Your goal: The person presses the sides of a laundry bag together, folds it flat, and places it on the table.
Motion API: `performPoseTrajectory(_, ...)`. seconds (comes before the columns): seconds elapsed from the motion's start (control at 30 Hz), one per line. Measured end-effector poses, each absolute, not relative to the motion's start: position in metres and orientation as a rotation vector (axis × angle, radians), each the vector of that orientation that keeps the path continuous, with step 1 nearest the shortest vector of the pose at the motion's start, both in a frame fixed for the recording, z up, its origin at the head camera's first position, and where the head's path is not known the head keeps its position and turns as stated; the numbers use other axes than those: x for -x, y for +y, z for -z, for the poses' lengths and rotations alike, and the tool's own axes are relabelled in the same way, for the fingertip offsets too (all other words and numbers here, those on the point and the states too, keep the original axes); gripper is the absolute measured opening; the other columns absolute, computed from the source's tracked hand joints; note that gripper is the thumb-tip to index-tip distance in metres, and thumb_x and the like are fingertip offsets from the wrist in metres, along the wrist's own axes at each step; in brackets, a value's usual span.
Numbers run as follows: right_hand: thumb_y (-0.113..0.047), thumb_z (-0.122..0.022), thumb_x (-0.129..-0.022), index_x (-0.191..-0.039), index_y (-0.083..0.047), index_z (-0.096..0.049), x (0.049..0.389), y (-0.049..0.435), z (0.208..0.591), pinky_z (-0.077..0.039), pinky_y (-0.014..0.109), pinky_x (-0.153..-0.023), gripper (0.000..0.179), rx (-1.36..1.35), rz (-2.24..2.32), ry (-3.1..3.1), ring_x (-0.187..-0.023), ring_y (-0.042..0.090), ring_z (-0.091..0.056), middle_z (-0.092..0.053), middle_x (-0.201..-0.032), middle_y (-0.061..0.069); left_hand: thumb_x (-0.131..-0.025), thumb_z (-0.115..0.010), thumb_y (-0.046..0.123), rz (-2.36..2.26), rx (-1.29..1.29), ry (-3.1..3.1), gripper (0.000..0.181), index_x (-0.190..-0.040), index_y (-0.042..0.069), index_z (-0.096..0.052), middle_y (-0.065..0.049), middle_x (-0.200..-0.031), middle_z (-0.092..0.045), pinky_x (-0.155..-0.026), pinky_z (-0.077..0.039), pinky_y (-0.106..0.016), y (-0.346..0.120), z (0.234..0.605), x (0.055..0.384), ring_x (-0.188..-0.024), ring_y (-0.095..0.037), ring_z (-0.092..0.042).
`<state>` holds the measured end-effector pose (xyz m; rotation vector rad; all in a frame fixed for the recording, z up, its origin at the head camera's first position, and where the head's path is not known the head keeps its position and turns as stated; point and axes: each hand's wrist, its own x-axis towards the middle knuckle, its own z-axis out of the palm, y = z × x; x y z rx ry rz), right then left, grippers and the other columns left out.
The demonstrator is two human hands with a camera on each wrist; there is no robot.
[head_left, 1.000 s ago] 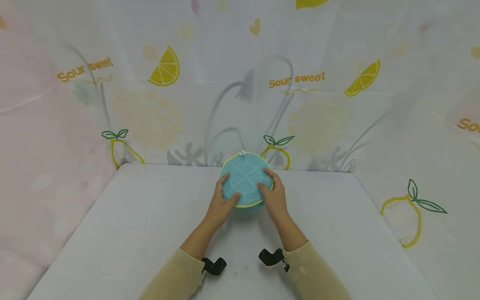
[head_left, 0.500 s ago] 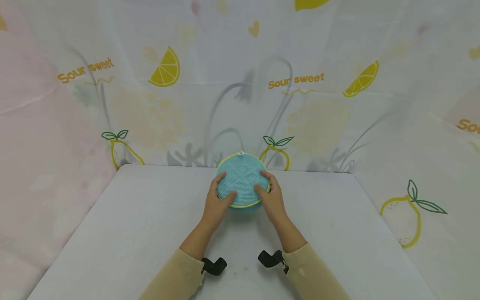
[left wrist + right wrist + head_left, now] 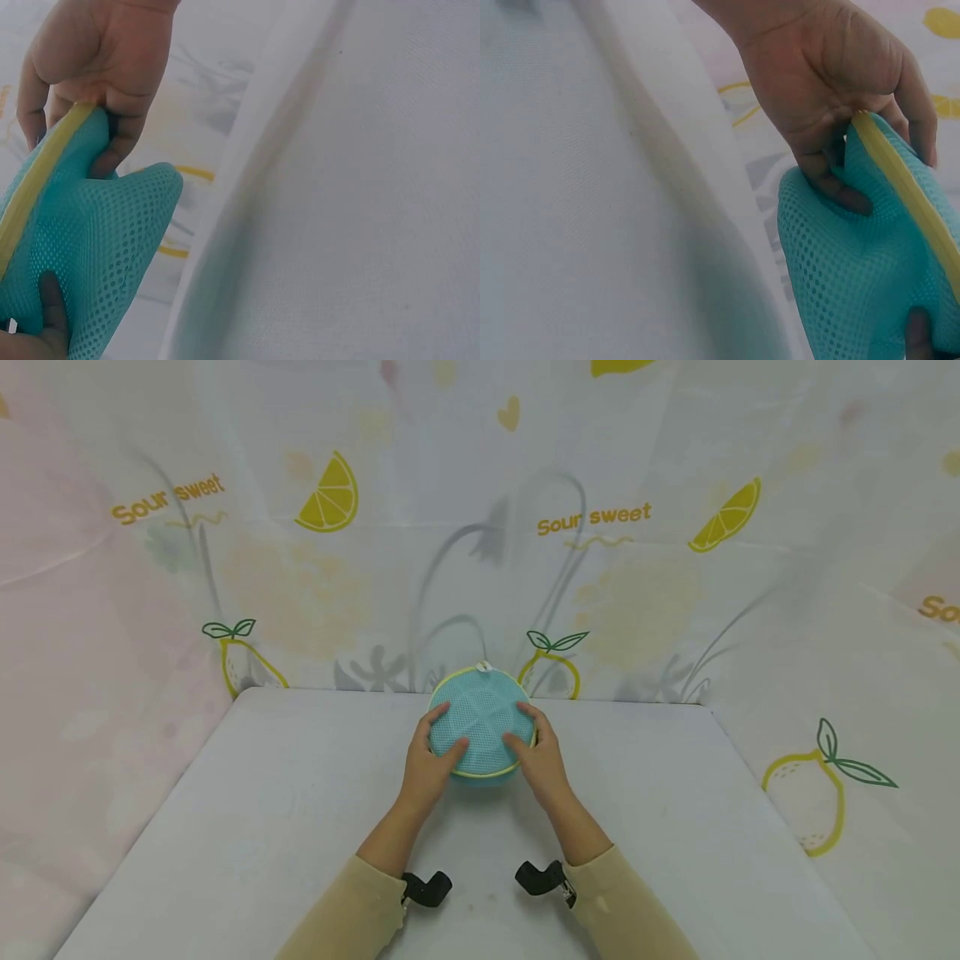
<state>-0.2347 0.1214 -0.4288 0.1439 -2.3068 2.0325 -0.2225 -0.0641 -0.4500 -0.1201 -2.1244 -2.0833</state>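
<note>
A round turquoise mesh bag (image 3: pixel 482 718) with yellow edging is held up above the far half of the table, its mesh face tilted toward the head camera. A small white tab (image 3: pixel 483 667) sits at its top edge. My left hand (image 3: pixel 431 760) grips the bag's left side, thumb on the face. On the opposite side my right hand (image 3: pixel 542 758) holds it the same way. Both wrist views show the soft mesh (image 3: pixel 112 232) bulging behind the yellow band (image 3: pixel 904 184), with fingers curled around the edge.
The white table (image 3: pixel 300 827) spans the space below my hands. Behind it hangs a pale curtain (image 3: pixel 637 602) printed with lemons and "Sour sweet" lettering. A black wrist-worn device (image 3: pixel 427 889) sits at the left cuff, another black device (image 3: pixel 540 877) at the right.
The mesh bag, with both hands gripping it, has shifted slightly to the left. The hold of both hands looks the same.
</note>
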Motion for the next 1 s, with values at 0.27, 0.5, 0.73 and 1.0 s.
performPoseTrajectory(0.27, -0.009, -0.063, -0.096, -0.151, -0.011, -0.039, 0.234, 0.122, 0.429, -0.027, 0.044, -0.119, 0.06, -0.175, -2.058, -2.279, -0.147, 0.029, -0.03, -0.028, -0.161, 0.014, -0.095, -0.071, 0.018, 2.074, 0.12, -2.135, 0.066, -0.152, 0.023, -0.038, -0.008, -0.162, -0.027, -0.12, -0.022, -0.047, -0.065, 0.451, 0.224, -0.149, -0.029, -0.025)
performPoseTrajectory(0.5, -0.008, -0.062, -0.097, -0.15, -0.011, -0.04, 0.234, 0.123, 0.431, -0.033, 0.045, -0.116, 0.057, -0.177, -2.097, -2.238, -0.143, 0.03, -0.037, -0.032, -0.159, 0.015, -0.094, -0.072, 0.017, 2.085, 0.135, -2.119, 0.067, -0.152, 0.021, -0.038, -0.01, -0.162, -0.027, -0.12, -0.021, -0.049, -0.066, 0.452, 0.224, -0.149, -0.031, -0.024)
performPoseTrajectory(0.73, -0.008, -0.061, -0.098, -0.15, -0.011, -0.041, 0.235, 0.124, 0.432, -0.043, 0.046, -0.108, 0.056, -0.172, -2.124, -2.235, -0.132, 0.032, -0.05, -0.042, -0.151, 0.019, -0.094, -0.072, 0.02, 2.101, 0.116, -2.14, 0.069, -0.154, 0.023, -0.036, -0.008, -0.164, -0.024, -0.121, -0.018, -0.049, -0.069, 0.452, 0.226, -0.151, -0.029, -0.019)
performPoseTrajectory(1.0, -0.008, -0.061, -0.099, -0.151, -0.009, -0.04, 0.237, 0.128, 0.433, -0.044, 0.042, -0.107, 0.055, -0.209, -2.158, -2.238, -0.132, 0.031, -0.05, -0.045, -0.149, 0.021, -0.095, -0.071, 0.021, 2.112, 0.162, -2.166, 0.075, -0.157, 0.022, -0.031, -0.005, -0.165, -0.023, -0.122, -0.015, -0.048, -0.076, 0.45, 0.229, -0.151, -0.028, -0.018)
